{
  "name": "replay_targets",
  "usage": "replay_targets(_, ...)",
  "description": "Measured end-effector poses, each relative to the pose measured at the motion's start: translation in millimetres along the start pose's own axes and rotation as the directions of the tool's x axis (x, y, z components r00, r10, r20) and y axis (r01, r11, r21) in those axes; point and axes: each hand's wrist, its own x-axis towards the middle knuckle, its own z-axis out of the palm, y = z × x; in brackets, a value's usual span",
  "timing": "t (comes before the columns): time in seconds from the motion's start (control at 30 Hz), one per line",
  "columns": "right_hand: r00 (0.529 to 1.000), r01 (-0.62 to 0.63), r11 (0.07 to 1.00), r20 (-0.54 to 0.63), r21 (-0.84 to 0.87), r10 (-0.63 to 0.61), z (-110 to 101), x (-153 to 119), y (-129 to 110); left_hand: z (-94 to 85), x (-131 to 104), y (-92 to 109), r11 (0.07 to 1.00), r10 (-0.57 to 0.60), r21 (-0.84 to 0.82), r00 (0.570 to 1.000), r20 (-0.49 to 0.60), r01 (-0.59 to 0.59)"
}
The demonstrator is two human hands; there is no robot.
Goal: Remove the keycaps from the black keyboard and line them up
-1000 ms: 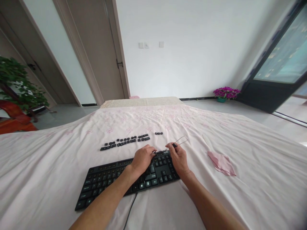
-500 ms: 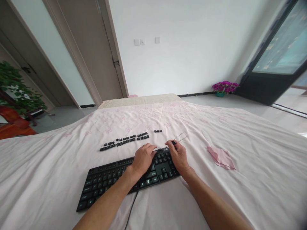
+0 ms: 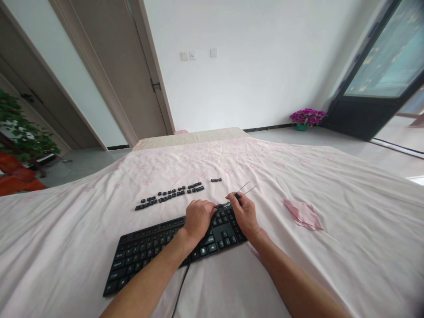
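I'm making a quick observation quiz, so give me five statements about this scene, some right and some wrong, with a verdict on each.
1. The right hand holds a wire tool. True.

2. Loose keycaps lie beyond the far edge of the keyboard. True.

3. The pink cloth is draped over the keyboard. False: the pink cloth lies on the pale sheet, to the right of the keyboard.

4. The left hand rests far off to the side, away from the keyboard. False: the left hand is at the keyboard, its fingertips near the far edge.

5. A dark cable runs from the keyboard's near side toward the bottom of the picture. True.
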Motion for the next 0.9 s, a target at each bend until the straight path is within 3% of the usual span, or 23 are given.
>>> replay_targets(0.3,1.0,-0.003,1.0,-0.006,0.017,0.003,0.3,-0.7,1.3,-1.0,0.9,4.0,0.992,0.1,0.067,0.992,0.076,-0.105)
replay_targets(0.53,1.0,-0.009,1.0,-0.002,0.016,0.009,-0.6,-0.3,-2.7,-1.9,5.1,1.3,0.998,0.06,0.014,0.989,0.135,-0.063)
replay_targets(0.7,1.0,-0.017,1.0,-0.018,0.017,0.018,0.0,-0.2,-1.2,-4.9,12.1,-1.5,0.998,0.061,-0.025,0.991,0.118,-0.059)
replay_targets(0.9,1.0,-0.009,1.0,-0.008,0.019,0.009,-0.1,-0.2,-0.5,-3.3,32.3,-8.0,0.993,-0.046,-0.101,0.992,0.118,0.058)
